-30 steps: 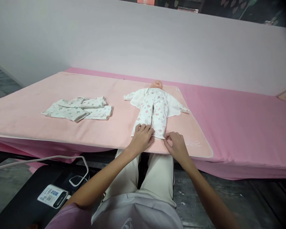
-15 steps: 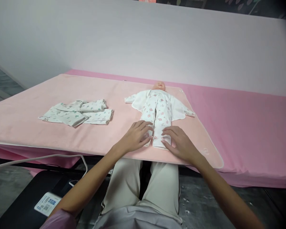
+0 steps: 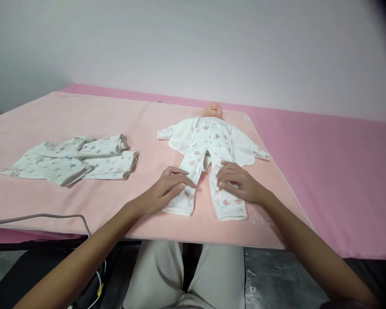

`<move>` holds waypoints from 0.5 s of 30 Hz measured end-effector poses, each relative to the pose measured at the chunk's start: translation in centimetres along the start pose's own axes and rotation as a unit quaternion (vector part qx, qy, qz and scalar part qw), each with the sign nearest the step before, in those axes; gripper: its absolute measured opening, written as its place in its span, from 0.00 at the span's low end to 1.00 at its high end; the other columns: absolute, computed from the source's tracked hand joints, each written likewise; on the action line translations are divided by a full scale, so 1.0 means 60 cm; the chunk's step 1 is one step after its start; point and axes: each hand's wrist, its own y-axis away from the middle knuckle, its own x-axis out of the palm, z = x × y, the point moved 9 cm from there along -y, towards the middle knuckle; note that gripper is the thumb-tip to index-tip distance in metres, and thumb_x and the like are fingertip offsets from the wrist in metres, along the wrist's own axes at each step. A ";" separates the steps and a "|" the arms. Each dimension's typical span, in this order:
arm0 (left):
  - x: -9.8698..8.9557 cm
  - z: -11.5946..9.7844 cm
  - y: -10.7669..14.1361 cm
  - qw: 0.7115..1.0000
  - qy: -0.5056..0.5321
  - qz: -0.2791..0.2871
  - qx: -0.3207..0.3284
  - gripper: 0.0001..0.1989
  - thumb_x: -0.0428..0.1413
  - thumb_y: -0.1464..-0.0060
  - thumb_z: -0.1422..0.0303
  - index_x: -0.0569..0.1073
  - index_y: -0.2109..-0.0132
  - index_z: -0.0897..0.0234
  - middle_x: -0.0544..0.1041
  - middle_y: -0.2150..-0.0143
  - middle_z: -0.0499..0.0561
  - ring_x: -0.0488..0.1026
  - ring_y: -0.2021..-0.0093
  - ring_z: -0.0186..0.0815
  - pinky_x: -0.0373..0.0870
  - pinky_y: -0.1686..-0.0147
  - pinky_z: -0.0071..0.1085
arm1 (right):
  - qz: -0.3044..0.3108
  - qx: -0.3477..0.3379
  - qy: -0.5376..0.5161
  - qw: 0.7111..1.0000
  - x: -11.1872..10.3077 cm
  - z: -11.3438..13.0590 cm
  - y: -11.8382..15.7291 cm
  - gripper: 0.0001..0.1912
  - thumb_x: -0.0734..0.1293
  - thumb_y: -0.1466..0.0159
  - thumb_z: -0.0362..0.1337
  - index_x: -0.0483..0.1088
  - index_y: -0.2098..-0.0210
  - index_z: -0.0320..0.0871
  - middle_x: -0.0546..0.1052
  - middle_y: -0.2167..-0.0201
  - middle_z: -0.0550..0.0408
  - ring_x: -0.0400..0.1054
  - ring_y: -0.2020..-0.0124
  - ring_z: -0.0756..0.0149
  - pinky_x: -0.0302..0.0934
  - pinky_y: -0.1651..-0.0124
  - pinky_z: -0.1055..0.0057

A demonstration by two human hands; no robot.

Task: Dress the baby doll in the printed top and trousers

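Note:
A baby doll (image 3: pixel 214 110) lies on its back, its head away from me. It wears a white top (image 3: pixel 186 133) with sleeves spread to both sides, and white baby pants (image 3: pixel 212 137) with small pink and red prints cover its front. The pant legs are spread, with a gap between them. My left hand (image 3: pixel 165 189) rests on the left pant leg, fingers stretched out and open. On the right pant leg lies my right hand (image 3: pixel 239 182), palm down, with its fingers loosely bent and apart. Neither hand grips the cloth.
Folded white baby clothes (image 3: pixel 73 159) with green prints lie to the left. A peach mat (image 3: pixel 141 124) lies over a pink cover (image 3: pixel 324 171). A pale wall (image 3: pixel 193 47) stands behind. A cable (image 3: pixel 51 216) crosses the front left edge.
The pant legs have been spread apart from side by side. My left hand has moved left with one leg; my right hand stays on the other. The view has shifted closer.

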 end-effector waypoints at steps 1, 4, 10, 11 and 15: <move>-0.007 0.007 -0.002 0.999 0.022 -0.036 -0.026 0.16 0.49 0.24 0.59 0.78 0.40 0.50 0.80 0.40 0.52 0.68 0.33 0.45 0.66 0.31 0.48 | -0.009 0.008 -0.002 1.000 0.001 -0.002 0.000 0.10 0.64 0.23 0.41 0.76 0.59 0.52 0.81 0.61 0.58 0.75 0.55 0.61 0.54 0.25 0.48; -0.035 0.035 -0.002 0.978 0.039 -0.165 -0.118 0.18 0.57 0.30 0.55 0.71 0.38 0.54 0.77 0.40 0.54 0.74 0.42 0.43 0.73 0.40 0.45 | -0.050 0.033 0.014 0.998 0.000 -0.004 -0.001 0.06 0.65 0.24 0.40 0.73 0.58 0.52 0.80 0.60 0.57 0.75 0.55 0.59 0.61 0.32 0.49; -0.021 0.071 -0.029 0.955 -0.080 -0.077 -0.275 0.27 0.56 0.38 0.39 0.74 0.54 0.59 0.78 0.54 0.57 0.73 0.48 0.52 0.71 0.46 0.51 | -0.161 0.287 0.127 0.936 -0.029 -0.042 0.038 0.29 0.78 0.41 0.58 0.63 0.54 0.49 0.75 0.56 0.49 0.71 0.55 0.50 0.67 0.56 0.55; -0.015 0.070 -0.035 0.954 -0.091 -0.058 -0.281 0.28 0.56 0.39 0.37 0.73 0.59 0.59 0.78 0.57 0.56 0.73 0.48 0.53 0.70 0.45 0.52 | -0.144 0.352 0.125 0.916 -0.028 -0.053 0.052 0.34 0.77 0.43 0.63 0.62 0.55 0.49 0.75 0.58 0.51 0.71 0.59 0.52 0.66 0.60 0.57; -0.004 0.062 -0.048 0.948 -0.117 -0.034 -0.294 0.32 0.59 0.48 0.33 0.69 0.68 0.59 0.79 0.59 0.57 0.74 0.45 0.59 0.68 0.41 0.55 | -0.016 0.484 0.108 0.868 -0.006 -0.059 0.088 0.37 0.68 0.41 0.75 0.67 0.56 0.48 0.79 0.62 0.49 0.74 0.65 0.50 0.65 0.66 0.58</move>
